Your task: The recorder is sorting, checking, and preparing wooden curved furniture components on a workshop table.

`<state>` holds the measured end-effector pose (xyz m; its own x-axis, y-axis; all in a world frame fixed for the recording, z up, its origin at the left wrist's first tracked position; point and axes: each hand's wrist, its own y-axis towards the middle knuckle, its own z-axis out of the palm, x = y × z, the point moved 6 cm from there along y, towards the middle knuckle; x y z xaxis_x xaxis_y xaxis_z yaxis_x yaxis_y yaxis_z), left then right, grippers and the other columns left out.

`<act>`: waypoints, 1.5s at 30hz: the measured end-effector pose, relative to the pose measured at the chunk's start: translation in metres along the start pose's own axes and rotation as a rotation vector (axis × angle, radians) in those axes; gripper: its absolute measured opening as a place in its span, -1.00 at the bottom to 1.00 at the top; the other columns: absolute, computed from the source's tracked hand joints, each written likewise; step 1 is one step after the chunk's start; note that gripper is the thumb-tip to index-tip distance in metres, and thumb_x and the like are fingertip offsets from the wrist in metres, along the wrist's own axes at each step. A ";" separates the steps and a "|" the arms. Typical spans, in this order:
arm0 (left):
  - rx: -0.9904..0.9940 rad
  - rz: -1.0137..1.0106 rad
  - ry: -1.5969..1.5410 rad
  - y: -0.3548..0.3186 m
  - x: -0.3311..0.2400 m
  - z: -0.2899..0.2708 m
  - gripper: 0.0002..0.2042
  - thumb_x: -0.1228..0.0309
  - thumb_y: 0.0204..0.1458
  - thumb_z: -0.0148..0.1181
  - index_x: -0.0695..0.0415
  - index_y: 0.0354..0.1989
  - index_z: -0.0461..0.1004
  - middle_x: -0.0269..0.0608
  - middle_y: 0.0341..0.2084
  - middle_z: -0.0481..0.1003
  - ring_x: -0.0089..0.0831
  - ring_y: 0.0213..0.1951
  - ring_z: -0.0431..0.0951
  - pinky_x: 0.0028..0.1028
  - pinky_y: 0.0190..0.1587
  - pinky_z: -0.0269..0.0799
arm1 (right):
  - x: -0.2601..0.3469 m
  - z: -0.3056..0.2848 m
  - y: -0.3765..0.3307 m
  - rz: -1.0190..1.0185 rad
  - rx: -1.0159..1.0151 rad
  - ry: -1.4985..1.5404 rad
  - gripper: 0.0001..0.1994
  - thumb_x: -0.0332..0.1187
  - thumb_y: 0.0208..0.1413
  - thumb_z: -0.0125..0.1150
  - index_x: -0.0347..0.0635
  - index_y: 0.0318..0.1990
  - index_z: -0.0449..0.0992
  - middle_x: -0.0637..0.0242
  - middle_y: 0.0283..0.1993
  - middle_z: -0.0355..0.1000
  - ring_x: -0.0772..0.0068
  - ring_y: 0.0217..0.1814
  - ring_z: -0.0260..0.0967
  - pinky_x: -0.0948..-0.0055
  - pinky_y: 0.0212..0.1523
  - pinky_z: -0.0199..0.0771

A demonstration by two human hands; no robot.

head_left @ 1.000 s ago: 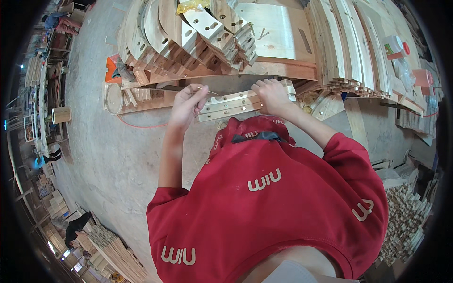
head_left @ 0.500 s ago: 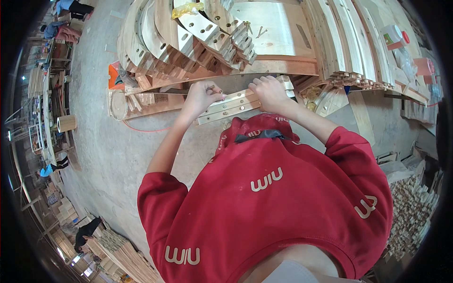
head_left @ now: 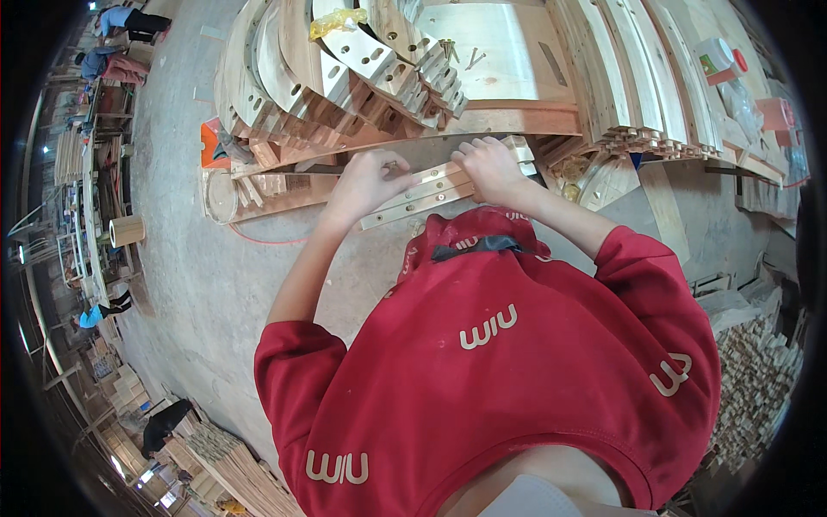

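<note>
My right hand (head_left: 493, 174) is closed over the far right part of a pair of pale wooden bars (head_left: 419, 204). The bars lie side by side, slanting, with round holes along them; some holes look lined with metal. At their left end, my left hand (head_left: 372, 188) hovers with thumb and fingertips curled toward each other in a pinch. Whatever sits between those fingertips is too small to make out. Just beyond both hands runs the edge of a wooden workbench (head_left: 517, 119).
Stacked curved wooden pieces (head_left: 345, 73) with holes fill the bench's left; long slats (head_left: 642, 77) are piled at its right. A few loose bolts (head_left: 475, 59) lie between. A white tub (head_left: 713, 60) stands far right. Wood offcuts (head_left: 749, 379) heap lower right.
My left hand has shifted slightly and its fingers have turned; the small brass-coloured piece seen at its fingertips earlier is no longer visible. My right hand stays on the bars.
</note>
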<state>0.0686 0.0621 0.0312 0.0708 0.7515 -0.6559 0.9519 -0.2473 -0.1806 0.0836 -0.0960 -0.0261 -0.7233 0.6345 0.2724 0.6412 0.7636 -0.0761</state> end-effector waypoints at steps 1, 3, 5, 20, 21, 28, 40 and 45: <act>0.043 -0.105 -0.032 0.002 0.002 0.000 -0.79 0.38 -0.22 0.28 0.26 -0.43 0.50 -0.12 -0.54 0.47 -0.40 -0.47 0.47 -0.44 -0.38 0.36 | 0.000 0.001 0.000 0.007 0.008 -0.009 -0.50 -0.35 -0.60 0.41 -0.16 -0.31 0.41 0.25 -0.30 0.36 0.27 -0.19 0.34 0.37 -0.15 0.32; 0.082 -0.213 -0.062 0.004 0.008 0.000 -0.78 0.35 -0.23 0.29 0.22 -0.42 0.51 -0.05 -0.53 0.49 -0.32 -0.43 0.54 -0.41 -0.35 0.40 | 0.000 0.000 0.001 0.000 0.004 -0.002 -0.50 -0.35 -0.59 0.41 -0.16 -0.31 0.41 0.25 -0.30 0.36 0.27 -0.19 0.33 0.37 -0.15 0.32; 0.113 -0.360 -0.130 0.002 0.019 0.003 -0.78 0.34 -0.21 0.29 0.24 -0.46 0.50 -0.06 -0.58 0.49 -0.38 -0.41 0.54 -0.46 -0.33 0.39 | 0.000 0.000 0.001 -0.006 0.000 0.005 -0.50 -0.35 -0.59 0.40 -0.16 -0.30 0.41 0.26 -0.30 0.36 0.27 -0.19 0.33 0.38 -0.14 0.32; 0.031 -0.178 0.156 0.002 0.035 0.005 -0.76 0.38 -0.30 0.31 0.26 -0.54 0.42 -0.23 -0.67 0.39 -0.52 -0.57 0.37 -0.53 -0.43 0.32 | 0.010 -0.005 0.008 -0.014 0.025 -0.038 -0.53 -0.38 -0.56 0.37 -0.12 -0.29 0.42 0.28 -0.29 0.36 0.30 -0.16 0.33 0.40 -0.14 0.32; 0.028 -0.175 0.161 0.004 0.034 -0.001 -0.76 0.38 -0.30 0.31 0.26 -0.54 0.42 -0.23 -0.67 0.39 -0.52 -0.57 0.37 -0.53 -0.43 0.32 | 0.008 -0.004 0.010 -0.007 0.016 -0.037 -0.53 -0.38 -0.56 0.37 -0.12 -0.30 0.42 0.28 -0.29 0.36 0.30 -0.16 0.33 0.40 -0.14 0.32; -0.038 -0.497 -1.381 -0.017 0.023 -0.042 -0.69 0.45 0.04 0.01 0.31 -0.05 0.24 -0.36 -0.50 0.35 -0.56 -0.52 0.33 -0.61 -0.47 0.24 | -0.001 -0.002 0.010 0.014 -0.049 -0.087 -0.54 -0.34 -0.51 0.37 -0.13 -0.29 0.40 0.28 -0.27 0.37 0.29 -0.16 0.34 0.40 -0.13 0.29; -0.125 -0.341 -1.991 -0.044 0.055 -0.016 -0.82 0.34 0.13 -0.07 0.12 -0.15 0.33 -0.35 -0.36 0.35 -0.59 -0.45 0.30 -0.67 -0.51 0.22 | -0.003 -0.005 0.008 -0.010 0.015 -0.030 -0.53 -0.31 -0.57 0.39 -0.11 -0.33 0.39 0.27 -0.31 0.37 0.29 -0.18 0.35 0.37 -0.18 0.31; -0.144 -0.370 -1.990 -0.045 0.061 -0.011 -0.82 0.26 0.11 -0.02 0.09 -0.26 0.36 -0.35 -0.36 0.34 -0.57 -0.50 0.28 -0.68 -0.55 0.17 | -0.004 -0.004 0.009 0.000 0.020 -0.033 -0.54 -0.34 -0.55 0.37 -0.13 -0.33 0.40 0.25 -0.30 0.38 0.27 -0.18 0.36 0.37 -0.17 0.31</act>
<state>0.0331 0.1261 0.0079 -0.3582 -0.8610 -0.3612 0.8603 -0.1541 -0.4859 0.0928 -0.0921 -0.0238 -0.7313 0.6381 0.2409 0.6365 0.7654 -0.0949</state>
